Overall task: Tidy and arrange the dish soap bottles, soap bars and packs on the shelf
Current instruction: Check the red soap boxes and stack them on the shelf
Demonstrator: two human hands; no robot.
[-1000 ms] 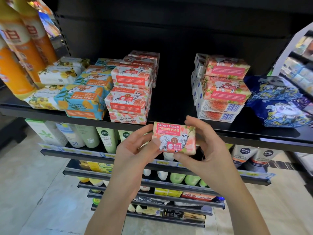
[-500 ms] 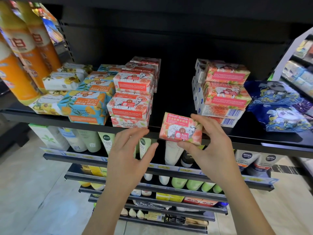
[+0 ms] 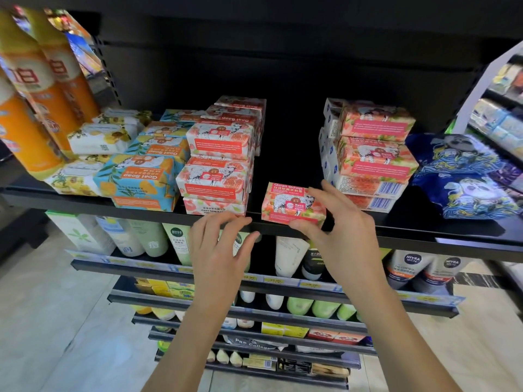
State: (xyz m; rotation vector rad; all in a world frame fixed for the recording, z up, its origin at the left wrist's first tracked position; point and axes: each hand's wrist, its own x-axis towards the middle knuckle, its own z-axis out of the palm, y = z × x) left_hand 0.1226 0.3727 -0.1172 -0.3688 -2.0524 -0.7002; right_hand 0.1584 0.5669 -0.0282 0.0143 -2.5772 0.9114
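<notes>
Dead centre of the frame, at the front lip of the top shelf (image 3: 424,230), the rose goat soap box (image 3: 293,203) has arrived. A second ago both hands had it down below the shelf edge. Now it's up in the dark gap between the two pink stacks, label facing out and right way up, sitting a touch crooked.

The right hand (image 3: 345,236) has it alone, thumb under the front lower edge and fingertips (image 3: 325,190) curled over the right top corner. It's a pinch, not a full grasp. The left hand (image 3: 220,250) has let go and holds nothing. Its fingers (image 3: 237,222) are spread loose just at the shelf lip, left of centre. I can't tell whether they're touching the lip.

Whether the box's weight is on the shelf yet I can't quite say, though it looks down or very nearly.

To its left is the pomegranate goat soap stack (image 3: 218,165), and some of its labels are upside down. To its right, the taller pink stack (image 3: 373,154) is just beside those gripping fingers. My read is that one bar is as good as placed. It wants sliding back and squaring up, and that freed left hand looks ready for the next box. Over at upper left the orange dish soap bottles (image 3: 34,108) lean untouched, and the blue packs (image 3: 467,176) slump at the right.
</notes>
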